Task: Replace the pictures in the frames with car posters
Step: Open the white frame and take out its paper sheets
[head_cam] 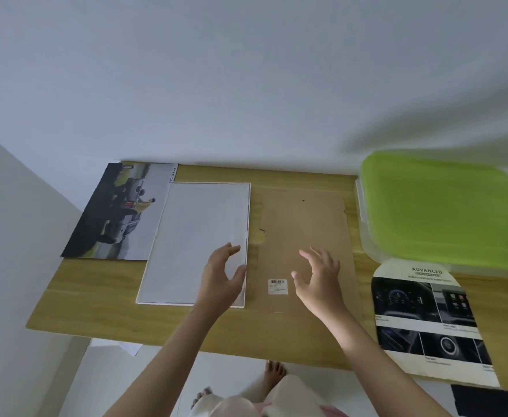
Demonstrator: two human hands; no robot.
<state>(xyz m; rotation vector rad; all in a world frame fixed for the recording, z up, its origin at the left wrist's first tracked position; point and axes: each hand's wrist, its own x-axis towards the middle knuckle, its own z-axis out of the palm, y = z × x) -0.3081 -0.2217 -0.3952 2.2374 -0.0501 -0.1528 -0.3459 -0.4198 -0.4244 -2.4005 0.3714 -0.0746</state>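
A white picture frame (195, 242) lies flat on the wooden table (96, 305), its blank pale face up. My left hand (221, 281) hovers over the frame's near right corner with fingers spread and loosely bent, holding nothing. Right of the frame lies a brown cardboard backing board (303, 224) with a small barcode sticker (277, 286). My right hand (318, 278) hovers open above that board. A car poster (117, 212) showing a dark pickup lies at the far left, partly under the frame. A second poster (427, 320) of car interior panels, headed "ADVANCED", lies at the right.
A clear plastic box with a green lid (445, 206) stands at the far right of the table against the white wall. A dark object (487, 401) sits at the bottom right. My bare feet (273, 374) show below the table's near edge.
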